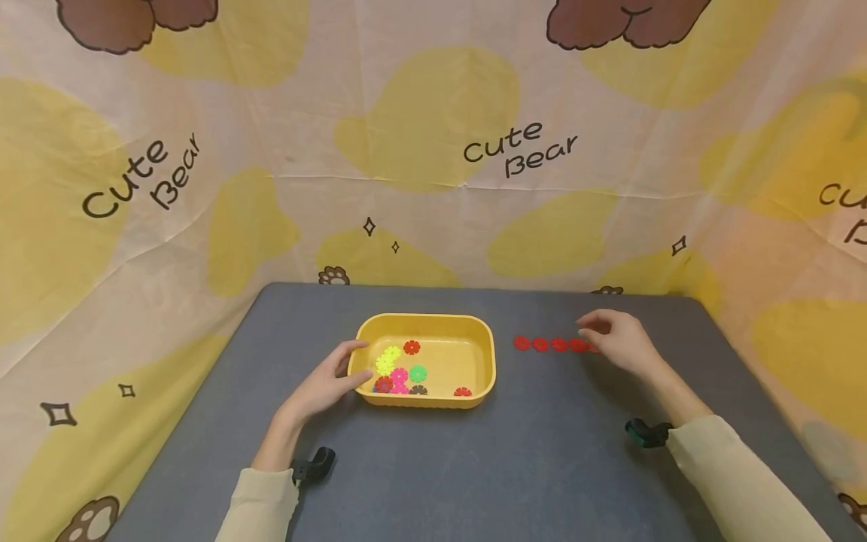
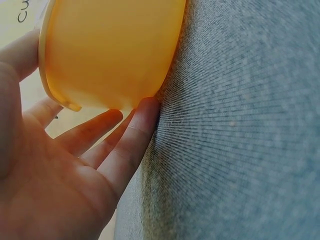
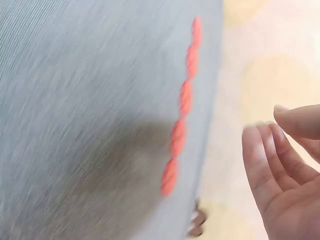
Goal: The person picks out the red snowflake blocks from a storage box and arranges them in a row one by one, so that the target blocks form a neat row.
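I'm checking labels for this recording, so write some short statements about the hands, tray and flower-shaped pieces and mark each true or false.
1. The left hand grips one end of the yellow tray. True.
2. The right hand holds the green piece. False: that piece is in the tray, and no piece shows in this hand.
3. Five red pieces form a row on the table. True.
4. That row lies inside the tray. False: it lies outside, beside the tray.
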{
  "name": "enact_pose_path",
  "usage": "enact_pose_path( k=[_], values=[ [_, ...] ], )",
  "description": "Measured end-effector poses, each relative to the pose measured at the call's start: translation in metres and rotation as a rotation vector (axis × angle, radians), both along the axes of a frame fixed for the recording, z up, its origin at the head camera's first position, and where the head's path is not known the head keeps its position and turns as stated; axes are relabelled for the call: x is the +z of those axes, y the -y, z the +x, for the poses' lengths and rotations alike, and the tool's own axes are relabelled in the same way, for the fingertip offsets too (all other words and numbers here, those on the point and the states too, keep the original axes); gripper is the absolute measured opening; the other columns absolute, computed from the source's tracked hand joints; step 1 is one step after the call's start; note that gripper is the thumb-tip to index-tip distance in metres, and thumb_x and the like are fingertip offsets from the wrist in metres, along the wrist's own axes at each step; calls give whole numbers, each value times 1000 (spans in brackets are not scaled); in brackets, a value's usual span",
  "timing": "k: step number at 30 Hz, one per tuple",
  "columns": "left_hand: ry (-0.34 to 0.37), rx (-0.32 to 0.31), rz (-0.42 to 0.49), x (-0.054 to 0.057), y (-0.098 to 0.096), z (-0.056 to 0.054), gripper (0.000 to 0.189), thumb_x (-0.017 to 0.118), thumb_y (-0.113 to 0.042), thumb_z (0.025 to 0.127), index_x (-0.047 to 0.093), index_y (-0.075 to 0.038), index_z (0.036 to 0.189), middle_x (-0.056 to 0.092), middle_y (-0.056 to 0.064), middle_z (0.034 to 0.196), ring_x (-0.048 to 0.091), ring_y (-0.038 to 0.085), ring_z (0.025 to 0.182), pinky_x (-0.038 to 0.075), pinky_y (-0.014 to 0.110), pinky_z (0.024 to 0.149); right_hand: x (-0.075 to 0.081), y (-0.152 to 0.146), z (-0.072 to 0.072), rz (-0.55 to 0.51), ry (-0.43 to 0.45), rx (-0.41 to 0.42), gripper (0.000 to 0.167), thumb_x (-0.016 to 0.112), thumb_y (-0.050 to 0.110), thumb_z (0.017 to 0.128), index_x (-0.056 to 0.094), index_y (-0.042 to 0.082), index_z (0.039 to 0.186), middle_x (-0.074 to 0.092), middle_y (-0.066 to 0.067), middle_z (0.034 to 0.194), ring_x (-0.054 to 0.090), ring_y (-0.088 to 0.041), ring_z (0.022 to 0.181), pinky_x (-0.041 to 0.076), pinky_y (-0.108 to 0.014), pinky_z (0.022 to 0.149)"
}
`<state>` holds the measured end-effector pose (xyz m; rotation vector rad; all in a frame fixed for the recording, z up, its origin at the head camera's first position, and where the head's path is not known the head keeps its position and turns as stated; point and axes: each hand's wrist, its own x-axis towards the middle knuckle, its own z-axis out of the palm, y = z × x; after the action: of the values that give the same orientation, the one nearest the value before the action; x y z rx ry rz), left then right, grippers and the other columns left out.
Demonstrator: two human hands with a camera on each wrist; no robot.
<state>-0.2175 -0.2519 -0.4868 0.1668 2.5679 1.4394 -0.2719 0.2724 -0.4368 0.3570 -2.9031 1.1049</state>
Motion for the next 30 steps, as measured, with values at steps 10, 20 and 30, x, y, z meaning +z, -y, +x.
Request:
enact_pose_path(
  k=[10, 20, 30],
  values=[
    [11, 8, -16, 1, 0, -1, 69, 72, -46, 93, 42, -20, 150, 30, 15, 162, 29, 44, 148, 35, 62, 111, 23, 49, 15, -84, -48, 71, 20, 70, 17, 97, 72, 8, 115, 73, -8, 107, 69, -25, 90, 55, -40, 74],
    [-2, -4, -10, -2, -2, -3, 66, 72, -39, 95, 42, -19, 150, 31, 16, 162, 30, 43, 148, 35, 59, 113, 28, 98, 23, -162, -90, 135, 16, 75, 15, 93, 74, 11, 108, 73, -2, 100, 68, -22, 86, 57, -36, 74],
    [-11, -7, -4, -1, 0, -1, 66, 72, -42, 94, 42, -20, 149, 32, 15, 161, 33, 44, 147, 37, 60, 111, 28, 159, 32, -250, -76, 252, 13, 76, 13, 92, 76, 12, 104, 71, 4, 97, 66, -15, 88, 56, -36, 77]
  ],
)
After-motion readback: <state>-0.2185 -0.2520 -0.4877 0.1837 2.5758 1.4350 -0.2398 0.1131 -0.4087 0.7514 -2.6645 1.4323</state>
